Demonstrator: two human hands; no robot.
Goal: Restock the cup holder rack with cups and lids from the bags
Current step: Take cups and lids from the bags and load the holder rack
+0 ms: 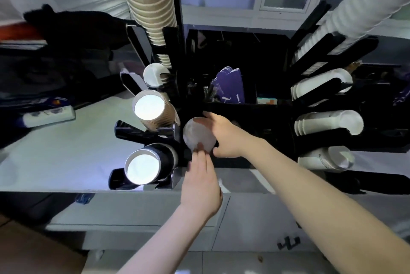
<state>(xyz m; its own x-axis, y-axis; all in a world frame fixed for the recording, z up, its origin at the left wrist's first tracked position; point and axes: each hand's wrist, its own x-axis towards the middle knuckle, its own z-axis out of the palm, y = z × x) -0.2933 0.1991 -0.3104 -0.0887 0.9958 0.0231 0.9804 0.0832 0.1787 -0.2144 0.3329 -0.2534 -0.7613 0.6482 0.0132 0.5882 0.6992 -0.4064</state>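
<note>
The rack [221,87], a black stand on the counter [66,151], is sitting right in front of me. I am holding a round white lid [199,136] flat against its lower middle, between the left column of cups and the dark centre. My right hand [226,138] is gripping the lid's right edge, thumb below and fingers curled over the top. My left hand [203,185] is reaching up from beneath, its straight fingers touching the lid's bottom rim. On the left side, a brown cup stack [153,111] and a black cup stack [148,167] are pointing their open mouths at me. A tall brown stack [148,3] is rising above them. White lids [328,125] are filling the right-hand slots. Purple packets [228,85] are standing in the middle bin.
</note>
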